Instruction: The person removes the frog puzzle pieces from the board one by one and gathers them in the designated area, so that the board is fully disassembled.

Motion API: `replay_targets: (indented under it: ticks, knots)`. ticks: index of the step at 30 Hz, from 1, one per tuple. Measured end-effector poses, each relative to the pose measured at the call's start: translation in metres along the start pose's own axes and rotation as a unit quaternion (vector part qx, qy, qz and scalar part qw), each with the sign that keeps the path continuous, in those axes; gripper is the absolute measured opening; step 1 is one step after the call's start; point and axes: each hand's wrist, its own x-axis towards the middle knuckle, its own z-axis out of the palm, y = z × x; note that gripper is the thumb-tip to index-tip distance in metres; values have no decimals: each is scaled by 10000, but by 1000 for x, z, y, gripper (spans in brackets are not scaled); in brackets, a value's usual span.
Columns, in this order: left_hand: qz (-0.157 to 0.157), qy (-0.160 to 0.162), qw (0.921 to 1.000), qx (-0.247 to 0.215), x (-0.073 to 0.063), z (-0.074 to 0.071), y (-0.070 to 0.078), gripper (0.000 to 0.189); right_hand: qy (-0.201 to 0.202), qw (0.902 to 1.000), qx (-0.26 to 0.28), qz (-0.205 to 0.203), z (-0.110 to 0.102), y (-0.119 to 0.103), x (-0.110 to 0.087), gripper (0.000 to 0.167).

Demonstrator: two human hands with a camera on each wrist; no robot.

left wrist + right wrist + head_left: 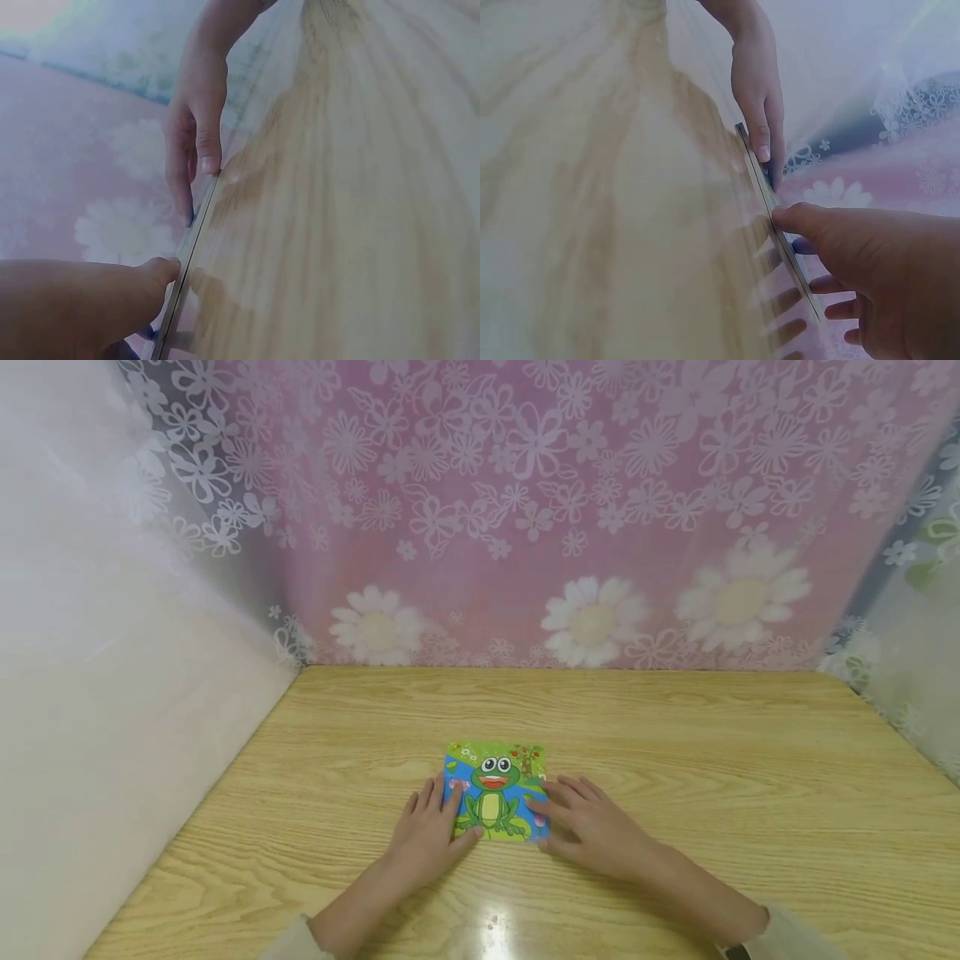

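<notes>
A thin square board (491, 793) printed with a green frog lies flat on the wooden table. Its edge (769, 196), seen side-on in the right wrist view, shows a dark line between two layers. My left hand (426, 835) rests at the board's left side, index finger and thumb lying on the picture. At the right side, my right hand (596, 831) touches the board, its index finger over the picture and its thumb by the lower corner. Both hands have extended, relaxed fingers. The underside of the board is hidden.
The light wood table (675, 735) extends around the board on every side. A pink flowered cloth (487, 552) hangs along the back edge. Pale sheeting (112, 652) stands at the left, and more flowered cloth (900, 635) at the right.
</notes>
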Motion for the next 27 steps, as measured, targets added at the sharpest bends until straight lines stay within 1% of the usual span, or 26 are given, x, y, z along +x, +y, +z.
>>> replay_targets:
  ticks: [5, 8, 10, 13, 15, 17, 20, 23, 25, 27]
  knots:
    - [-54, -134, 9999, 59, 1, -4, -2, 73, 24, 10000, 46, 53, 0, -3, 1, 54]
    - [-75, -188, 9998, 1, 4, -10, -6, 72, 3, 9998, 172, 72, -1, -7, 5, 55]
    - [-24, -154, 9998, -128, 8, -16, -10, 70, -4, 9996, 294, 50, -3, -9, 11, 54]
    - [196, -165, 9994, -218, 17, -26, -19, 71, -12, 9988, 492, 47, -5, -12, 26, 51]
    - [321, -288, 9987, -288, 22, -30, -28, 73, -65, 9977, 667, 105, -6, -12, 38, 48]
    - [429, -497, 9973, -322, 28, -31, -36, 76, -132, 9962, 833, 233, -5, -12, 52, 47]
    - [429, -854, 9939, -548, 31, -31, -45, 83, -205, 9935, 1049, 388, -1, -11, 72, 45]
    - [389, -1072, 9910, -695, 31, -32, -47, 87, -247, 9914, 1214, 425, 5, -8, 90, 43]
    - [378, -1120, 9903, -731, 31, -34, -45, 87, -286, 9911, 1193, 516, 9, -6, 100, 43]
    - [381, -1131, 9907, -659, 31, -34, -42, 86, -271, 9915, 1110, 624, 13, -4, 109, 42]
